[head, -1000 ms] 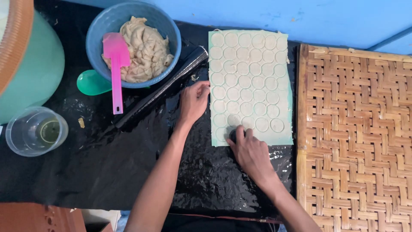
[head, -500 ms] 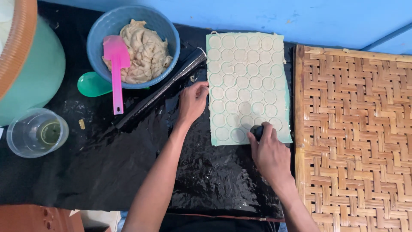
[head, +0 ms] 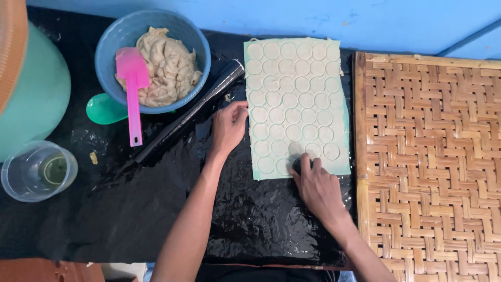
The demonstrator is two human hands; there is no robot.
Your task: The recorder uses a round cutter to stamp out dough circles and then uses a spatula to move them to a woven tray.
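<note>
**Cutting rounds from the rolled dough sheet**

Near the lower edge of the dough sheet (head: 296, 107), the right hand (head: 318, 190) is clenched over a small dark round cutter (head: 301, 164), pressing it into the bottom row. The left hand (head: 228, 127) grasps nothing; its fingers lie spread, with the fingertips touching the sheet's left edge to steady it. The sheet lies flat on the black plastic-covered surface (head: 156, 209), between a dark rolling pin (head: 190, 116) on its left and a woven bamboo tray (head: 428, 156) on its right.

Procedure notes (judged from this position):

1. Keep the cutter upright and press straight down, so that the round cuts through on all sides.
2. Set each new round just beside the last impression, touching but not overlapping, to limit waste.
3. Keep the left hand at the sheet's edge, clear of the cut rounds, so the thin dough does not shift or stretch.
4. Lift the cutter vertically; a sideways pull is likely to distort the neighbouring rounds.

Inventory:

- Dough sheet: one, marked with rounds in rows of five or six (roughly forty; the lowest row is partly hidden by the right hand).
- Cutter: one.
- Rolling pin: one.
- Blue bowl (head: 112, 44): one, holding a mass of dough (head: 169, 65).
- Pink spatula (head: 132, 89): one, resting in the bowl.
- Green spoon (head: 104, 109): one, just beside the bowl.
- Clear plastic cup (head: 36, 171): one, with a little liquid.
- Woven tray: one.
</note>
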